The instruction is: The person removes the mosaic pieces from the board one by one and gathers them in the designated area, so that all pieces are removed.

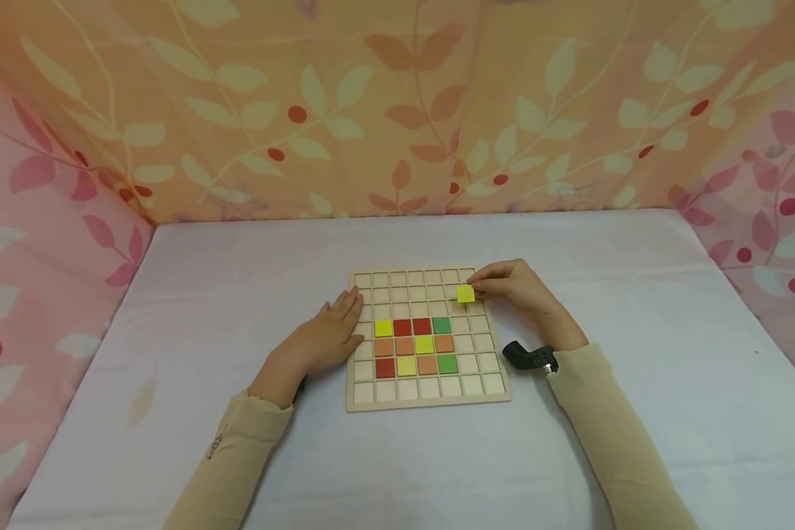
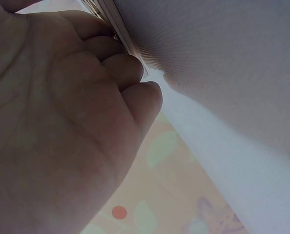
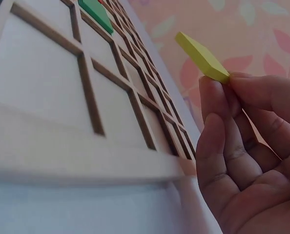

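Observation:
A pale wooden grid board (image 1: 397, 406) lies flat on the white-covered table. My right hand (image 1: 520, 294) pinches a yellow square tile (image 1: 465, 294) between thumb and fingertips, above the board's upper right cells. In the right wrist view the tile (image 3: 202, 57) is held by one end, apart from the board. My left hand (image 1: 321, 338) rests against the board's left edge, fingers extended and touching it. Three rows of tiles fill middle cells, including a red tile (image 1: 385, 368), an orange tile (image 1: 383, 347) and a green tile (image 1: 441, 325).
A black curved device (image 1: 528, 356) is attached at my right wrist, beside the board's right edge. White cloth (image 1: 252, 258) covers the table. Floral curtains (image 1: 411, 110) stand at the back and both sides.

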{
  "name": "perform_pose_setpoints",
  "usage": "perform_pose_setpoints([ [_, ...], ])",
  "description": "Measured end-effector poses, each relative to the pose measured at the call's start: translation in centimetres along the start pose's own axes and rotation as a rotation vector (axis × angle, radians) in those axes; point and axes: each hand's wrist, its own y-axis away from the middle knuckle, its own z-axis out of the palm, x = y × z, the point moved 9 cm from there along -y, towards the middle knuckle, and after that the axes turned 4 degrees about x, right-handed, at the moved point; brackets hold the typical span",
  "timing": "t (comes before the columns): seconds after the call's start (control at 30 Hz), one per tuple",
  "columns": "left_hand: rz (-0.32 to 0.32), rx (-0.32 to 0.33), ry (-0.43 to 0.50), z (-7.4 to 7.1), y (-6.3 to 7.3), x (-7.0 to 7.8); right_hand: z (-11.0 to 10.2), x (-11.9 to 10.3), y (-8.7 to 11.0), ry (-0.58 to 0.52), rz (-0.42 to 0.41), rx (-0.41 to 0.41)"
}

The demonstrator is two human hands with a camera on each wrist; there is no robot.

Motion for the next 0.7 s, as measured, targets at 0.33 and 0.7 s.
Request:
perform_pose_setpoints([
  [0.33,-0.002,-0.003,0.007,-0.3,0.2,0.3,-2.1,0.7,0.5,0.032,0.003,0.011],
  [0.7,0.007,-0.003,0.017,-0.4,0.3,0.3,-4.8,1.2,1.4,-0.058,-0.008,0.048],
])
